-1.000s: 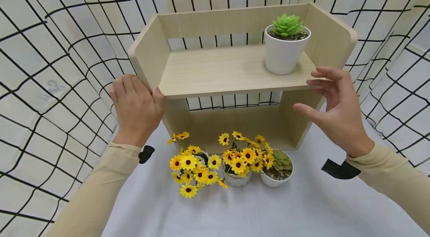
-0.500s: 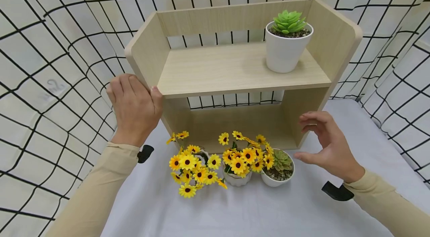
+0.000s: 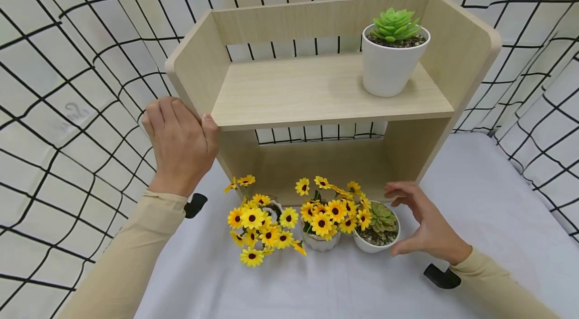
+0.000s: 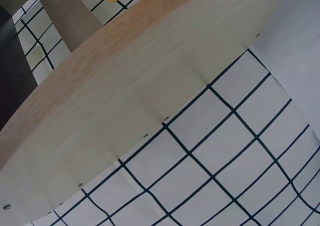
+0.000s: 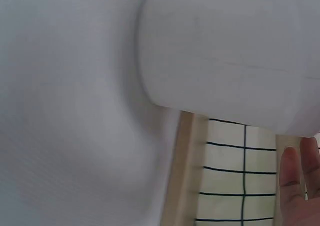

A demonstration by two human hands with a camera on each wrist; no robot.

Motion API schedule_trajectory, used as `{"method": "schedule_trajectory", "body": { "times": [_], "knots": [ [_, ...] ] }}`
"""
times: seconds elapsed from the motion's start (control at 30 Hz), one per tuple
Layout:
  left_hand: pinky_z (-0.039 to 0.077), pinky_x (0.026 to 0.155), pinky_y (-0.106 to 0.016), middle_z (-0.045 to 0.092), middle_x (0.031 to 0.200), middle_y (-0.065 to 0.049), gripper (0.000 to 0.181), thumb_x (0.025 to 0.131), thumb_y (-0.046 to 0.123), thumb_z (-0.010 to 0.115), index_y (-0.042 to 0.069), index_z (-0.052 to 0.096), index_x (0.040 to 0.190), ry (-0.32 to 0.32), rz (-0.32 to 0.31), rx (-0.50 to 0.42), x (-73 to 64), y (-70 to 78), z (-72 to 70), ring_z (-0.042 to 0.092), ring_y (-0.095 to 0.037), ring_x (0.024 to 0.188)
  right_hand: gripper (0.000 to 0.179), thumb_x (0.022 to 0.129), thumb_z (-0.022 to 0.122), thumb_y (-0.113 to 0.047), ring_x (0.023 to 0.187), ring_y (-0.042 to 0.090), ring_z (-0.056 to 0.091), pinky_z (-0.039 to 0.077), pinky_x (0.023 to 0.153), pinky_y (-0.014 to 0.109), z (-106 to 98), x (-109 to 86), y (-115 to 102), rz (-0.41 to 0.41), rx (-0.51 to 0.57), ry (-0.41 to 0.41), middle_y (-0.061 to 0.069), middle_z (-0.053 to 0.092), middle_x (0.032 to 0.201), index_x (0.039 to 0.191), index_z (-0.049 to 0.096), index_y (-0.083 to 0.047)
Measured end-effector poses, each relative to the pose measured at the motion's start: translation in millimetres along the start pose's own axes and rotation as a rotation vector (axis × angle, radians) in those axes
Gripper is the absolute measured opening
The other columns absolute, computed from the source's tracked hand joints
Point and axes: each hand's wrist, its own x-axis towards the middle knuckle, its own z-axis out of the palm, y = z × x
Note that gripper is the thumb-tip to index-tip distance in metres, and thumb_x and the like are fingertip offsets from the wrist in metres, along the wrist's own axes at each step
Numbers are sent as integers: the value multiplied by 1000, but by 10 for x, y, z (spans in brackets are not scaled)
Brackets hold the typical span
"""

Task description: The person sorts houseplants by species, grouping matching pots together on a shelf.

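My left hand (image 3: 181, 145) grips the front edge of the left side panel of a two-tier light wooden shelf (image 3: 289, 123). In the left wrist view that panel (image 4: 150, 85) runs diagonally, and the hand is out of frame. My right hand (image 3: 427, 226) is at the right side of a small white pot (image 3: 376, 243) with a dull green succulent (image 3: 382, 216). Its thumb and fingers are spread apart, fingertips right by the rim. The right wrist view has the white pot (image 5: 225, 55) large and close, with fingers (image 5: 290, 173) at the lower right.
Two pots of yellow daisy-like flowers (image 3: 267, 228) (image 3: 322, 221) stand left of the succulent, in front of the shelf. A taller white pot (image 3: 392, 68) with a bright green succulent is on the upper tier. Black wire mesh (image 3: 81, 108) surrounds the white-covered table (image 3: 325, 289).
My right hand has moved down from the shelf's right side to the small succulent pot. My left hand keeps its hold on the panel. The shelf's right side has shifted slightly outward in view.
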Motion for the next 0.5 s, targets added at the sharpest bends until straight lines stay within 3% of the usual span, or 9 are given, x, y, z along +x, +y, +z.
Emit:
{"method": "schedule_trajectory", "body": {
  "times": [0.27,0.5],
  "knots": [
    [20,89,-53,45,102,-33,49,100,32,27,-13,45,102,-23,-7,12,-3,-2,-21,32,-45,103,119,53,102,-20,131,-1,50,39,107,11,92,-124,221,78,-46,-43,8,49,147,152,39,-1],
    [20,89,-54,45,101,-33,50,100,33,26,-14,45,101,-26,-2,11,-6,-9,-20,32,-46,102,114,51,101,-12,128,-3,50,38,109,11,130,-164,272,138,-101,-51,-2,52,141,148,42,-1]
  ]
}}
